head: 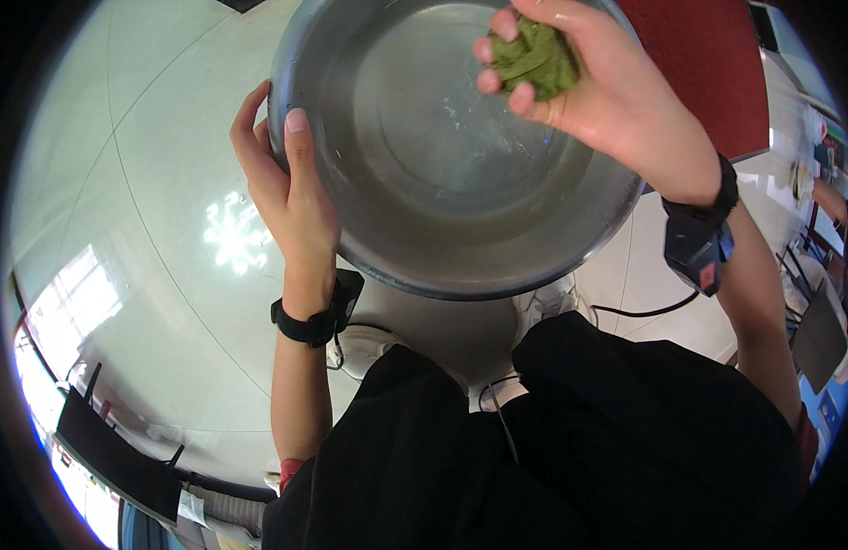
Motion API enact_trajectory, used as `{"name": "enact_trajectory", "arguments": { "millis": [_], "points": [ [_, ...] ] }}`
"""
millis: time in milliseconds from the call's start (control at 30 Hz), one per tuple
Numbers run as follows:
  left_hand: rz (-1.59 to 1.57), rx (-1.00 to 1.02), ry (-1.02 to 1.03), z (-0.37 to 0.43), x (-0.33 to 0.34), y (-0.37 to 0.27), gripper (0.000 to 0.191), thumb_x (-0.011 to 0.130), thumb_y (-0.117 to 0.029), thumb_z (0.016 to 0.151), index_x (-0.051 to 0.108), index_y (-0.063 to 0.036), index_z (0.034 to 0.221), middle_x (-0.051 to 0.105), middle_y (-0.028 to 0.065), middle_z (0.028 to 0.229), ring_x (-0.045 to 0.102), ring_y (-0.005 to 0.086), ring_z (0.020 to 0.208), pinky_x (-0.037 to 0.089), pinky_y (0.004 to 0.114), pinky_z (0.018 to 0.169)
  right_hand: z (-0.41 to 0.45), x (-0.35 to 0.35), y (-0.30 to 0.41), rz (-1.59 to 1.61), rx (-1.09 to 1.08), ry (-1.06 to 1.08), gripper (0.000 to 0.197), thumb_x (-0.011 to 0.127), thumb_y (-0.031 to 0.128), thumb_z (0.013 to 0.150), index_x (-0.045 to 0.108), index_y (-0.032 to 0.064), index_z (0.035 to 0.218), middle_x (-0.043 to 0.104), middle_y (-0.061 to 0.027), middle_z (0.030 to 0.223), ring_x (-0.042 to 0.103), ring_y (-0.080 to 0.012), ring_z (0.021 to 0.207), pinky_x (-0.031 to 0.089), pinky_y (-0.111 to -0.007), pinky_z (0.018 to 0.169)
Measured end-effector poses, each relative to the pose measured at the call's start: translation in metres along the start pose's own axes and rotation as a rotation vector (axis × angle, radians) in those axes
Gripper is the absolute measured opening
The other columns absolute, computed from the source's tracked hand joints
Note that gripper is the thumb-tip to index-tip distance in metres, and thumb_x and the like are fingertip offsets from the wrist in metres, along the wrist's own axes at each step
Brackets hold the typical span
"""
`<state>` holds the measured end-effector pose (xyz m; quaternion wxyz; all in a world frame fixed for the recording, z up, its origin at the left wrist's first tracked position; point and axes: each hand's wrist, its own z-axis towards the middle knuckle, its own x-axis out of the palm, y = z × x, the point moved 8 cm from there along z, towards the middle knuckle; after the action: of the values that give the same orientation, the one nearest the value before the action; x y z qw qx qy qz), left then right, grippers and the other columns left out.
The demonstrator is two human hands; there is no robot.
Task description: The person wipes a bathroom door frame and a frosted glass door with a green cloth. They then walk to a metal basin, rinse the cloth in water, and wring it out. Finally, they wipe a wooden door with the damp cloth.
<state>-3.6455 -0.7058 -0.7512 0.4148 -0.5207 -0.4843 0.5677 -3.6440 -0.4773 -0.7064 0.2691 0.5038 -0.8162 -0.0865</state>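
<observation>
A large round metal basin with shallow water in its bottom fills the upper middle of the view. My left hand grips its left rim, thumb on the inner side and fingers around the outside. Above the right part of the basin, my right hand is closed around a crumpled green cloth. The cloth is bunched into the palm, so its full shape is hidden. Black straps with small dark devices sit on both wrists.
A red surface lies right of the basin. Below the basin are my shoes on the pale tiled floor. A black cable runs near my right wrist. At the far right another person's arm shows.
</observation>
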Motion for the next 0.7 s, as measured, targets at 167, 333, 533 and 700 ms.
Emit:
{"name": "enact_trajectory", "arguments": {
  "millis": [167,333,533,700],
  "points": [
    [0.007,0.004,0.007,0.0,0.001,0.001,0.048,0.057,-0.031,0.103,0.044,-0.0003,0.138,0.062,0.0054,0.097,0.051,0.0084,0.081,0.04,0.021,0.075,-0.002,-0.006,0.017,0.051,-0.096,0.265,0.041,0.055,0.045,0.103,0.051,0.0101,0.082,0.052,-0.0041,0.08,0.055,-0.0166,0.073,0.043,-0.023,0.054],
    [0.011,-0.001,0.012,0.0,0.001,-0.002,0.049,0.057,-0.031,0.103,0.044,0.0001,0.139,0.062,0.0055,0.097,0.05,0.0082,0.08,0.04,0.021,0.075,-0.018,-0.004,0.022,0.168,-0.109,0.206,0.03,0.051,0.038,0.106,0.049,0.0085,0.1,0.051,-0.0045,0.088,0.053,-0.0139,0.071,0.041,-0.021,0.05],
    [-0.011,0.001,0.013,0.0,0.002,-0.002,0.049,0.057,-0.031,0.103,0.044,0.0,0.139,0.062,0.006,0.098,0.05,0.0079,0.08,0.039,0.021,0.074,-0.012,-0.011,0.024,0.042,-0.196,0.244,0.031,0.051,0.036,0.106,0.049,0.0059,0.113,0.051,-0.0022,0.086,0.05,-0.0105,0.064,0.039,-0.021,0.047],
    [0.001,-0.001,0.013,0.0,0.002,-0.002,0.049,0.057,-0.031,0.103,0.044,-0.0002,0.139,0.062,0.0062,0.099,0.051,0.0086,0.082,0.04,0.022,0.076,-0.016,-0.008,0.025,0.011,-0.229,0.219,0.031,0.052,0.038,0.105,0.051,0.0069,0.103,0.05,0.0002,0.075,0.047,-0.0096,0.056,0.037,-0.021,0.046]
  ]
}}
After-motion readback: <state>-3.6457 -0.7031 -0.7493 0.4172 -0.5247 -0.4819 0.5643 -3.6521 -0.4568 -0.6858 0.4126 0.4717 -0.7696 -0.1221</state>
